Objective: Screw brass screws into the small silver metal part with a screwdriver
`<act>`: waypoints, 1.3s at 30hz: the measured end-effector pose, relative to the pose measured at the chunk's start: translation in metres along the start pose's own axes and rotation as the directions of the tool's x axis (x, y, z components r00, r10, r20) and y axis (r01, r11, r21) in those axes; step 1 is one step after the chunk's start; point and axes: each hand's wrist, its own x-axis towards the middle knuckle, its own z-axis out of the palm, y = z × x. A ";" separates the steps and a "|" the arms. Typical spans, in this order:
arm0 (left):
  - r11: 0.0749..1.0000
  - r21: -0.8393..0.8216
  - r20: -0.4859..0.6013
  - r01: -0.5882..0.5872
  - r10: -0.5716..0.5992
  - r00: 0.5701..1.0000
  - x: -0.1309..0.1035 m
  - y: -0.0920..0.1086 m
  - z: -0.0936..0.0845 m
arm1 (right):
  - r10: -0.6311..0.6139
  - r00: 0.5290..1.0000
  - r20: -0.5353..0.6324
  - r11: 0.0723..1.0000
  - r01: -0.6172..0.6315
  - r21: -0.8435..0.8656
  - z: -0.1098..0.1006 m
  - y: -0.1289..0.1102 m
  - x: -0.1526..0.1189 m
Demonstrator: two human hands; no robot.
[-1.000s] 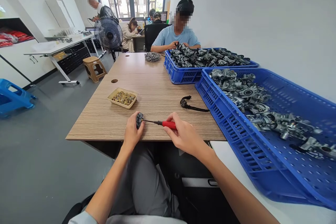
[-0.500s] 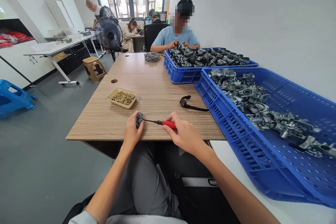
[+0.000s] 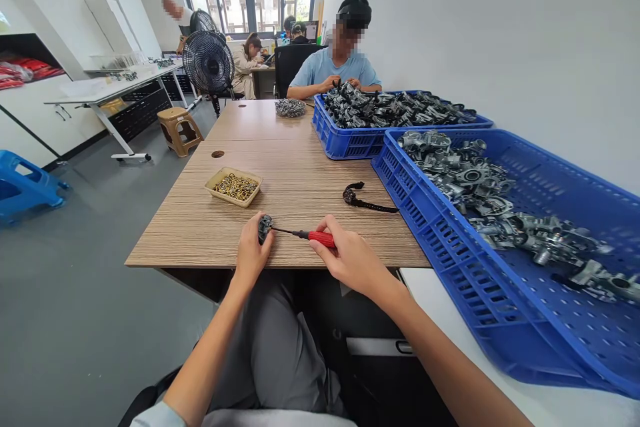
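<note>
Near the front edge of the wood-grain table (image 3: 295, 180), my left hand (image 3: 251, 247) is closed on a small grey metal part (image 3: 265, 228), held up between thumb and fingers. My right hand (image 3: 353, 253) grips the red handle of a screwdriver (image 3: 320, 237). Its thin dark shaft points left, and the tip meets the metal part beside my left thumb. Whether a screw sits at the tip is too small to tell. Beyond my left hand stands a cream tray (image 3: 233, 201) of small gold and silver-coloured pieces.
A black wristwatch (image 3: 367, 203) lies right of centre. Two blue crates of metal parts, a near one (image 3: 430, 233) and a far one (image 3: 345, 145), line the right side. A round container of small parts (image 3: 290, 108) stands farther back. A person in light blue (image 3: 340, 70) sits across.
Almost nothing differs. Both hands, the metal part and the screwdriver keep their places, apart from a very slight shift of the view.
</note>
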 end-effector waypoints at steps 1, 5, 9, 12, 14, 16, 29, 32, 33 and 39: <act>1.000 0.000 -0.002 -0.001 0.001 1.000 0.000 0.000 0.000 | 0.000 1.000 0.002 1.000 0.000 0.004 0.000 0.000 0.000; 1.000 0.003 -0.007 -0.008 0.008 1.000 0.000 -0.001 0.000 | 0.006 1.000 0.005 1.000 -0.006 0.016 0.000 0.000 0.000; 1.000 0.011 -0.002 -0.007 0.007 1.000 0.000 -0.001 0.000 | -0.004 1.000 0.006 1.000 0.003 0.004 0.000 0.000 0.000; 1.000 0.013 -0.003 -0.005 0.005 1.000 0.000 -0.001 0.000 | -0.027 0.999 0.034 0.999 0.027 -0.017 -0.001 -0.001 -0.002; 1.000 0.012 -0.008 -0.002 0.002 1.000 0.001 0.000 -0.001 | -0.043 0.998 0.041 0.999 0.044 -0.025 -0.001 -0.001 -0.002; 1.000 0.010 -0.010 -0.004 0.004 1.000 0.001 0.001 -0.001 | -0.034 0.999 0.014 0.999 0.034 -0.030 -0.001 -0.001 -0.001; 1.000 0.029 -0.012 -0.010 0.010 1.000 0.001 0.003 -0.001 | -0.035 0.999 -0.027 0.997 0.033 -0.076 0.003 0.003 -0.001; 1.000 0.028 -0.012 -0.011 0.011 1.000 0.001 0.003 -0.001 | 0.038 0.998 -0.059 0.989 -0.046 -0.139 0.004 0.004 0.001; 1.000 0.028 -0.011 -0.012 0.013 1.000 0.001 0.003 -0.001 | 0.051 0.997 -0.061 0.987 -0.060 -0.149 0.004 0.004 0.001; 0.999 0.035 -0.004 -0.014 0.014 1.000 0.002 0.003 -0.002 | -0.049 0.999 -0.010 0.997 0.049 -0.064 0.001 0.001 0.000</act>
